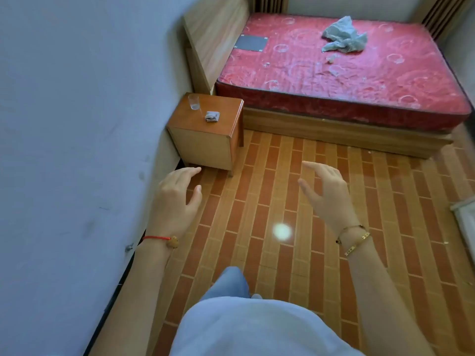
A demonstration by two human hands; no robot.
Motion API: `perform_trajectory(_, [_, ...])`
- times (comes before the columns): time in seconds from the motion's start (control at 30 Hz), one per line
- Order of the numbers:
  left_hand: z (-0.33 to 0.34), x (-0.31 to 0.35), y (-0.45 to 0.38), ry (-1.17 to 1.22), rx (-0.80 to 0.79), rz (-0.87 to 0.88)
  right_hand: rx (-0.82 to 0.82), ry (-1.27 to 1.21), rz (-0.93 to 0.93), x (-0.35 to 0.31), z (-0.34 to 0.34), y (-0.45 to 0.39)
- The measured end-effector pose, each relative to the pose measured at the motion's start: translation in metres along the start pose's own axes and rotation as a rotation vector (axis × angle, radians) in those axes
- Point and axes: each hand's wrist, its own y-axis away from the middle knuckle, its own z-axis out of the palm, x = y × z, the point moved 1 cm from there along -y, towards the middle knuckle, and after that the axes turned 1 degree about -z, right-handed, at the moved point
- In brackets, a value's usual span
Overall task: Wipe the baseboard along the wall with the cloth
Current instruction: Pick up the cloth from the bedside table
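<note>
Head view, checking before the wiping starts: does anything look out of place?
Yes. Both hands, left hand and right hand, are empty, while a crumpled grey cloth lies on the bare red mattress. A small folded cloth sits on the nightstand.

wood nightstand [205, 140], glass [193, 102], red mattress [341, 80]

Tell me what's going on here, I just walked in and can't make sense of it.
A person stands by the wall with both hands empty: left hand and right hand held open over the tiled floor. A folded cloth lies on the nightstand beside a glass. The dark baseboard isn't being wiped yet.
</note>
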Motion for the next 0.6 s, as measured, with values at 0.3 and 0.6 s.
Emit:
perform_trajectory(0.3, [0.023, -0.043, -0.068, 0.003, 0.009, -0.069, -0.067, 0.002, 0.026, 0.009, 0.043, -0.079])
perform_trajectory(0.6, [0.02, -0.117, -0.21, 0.016, 0.058, -0.106, -0.077, -0.01, -0.017, -0.021, 0.109, -0.245])
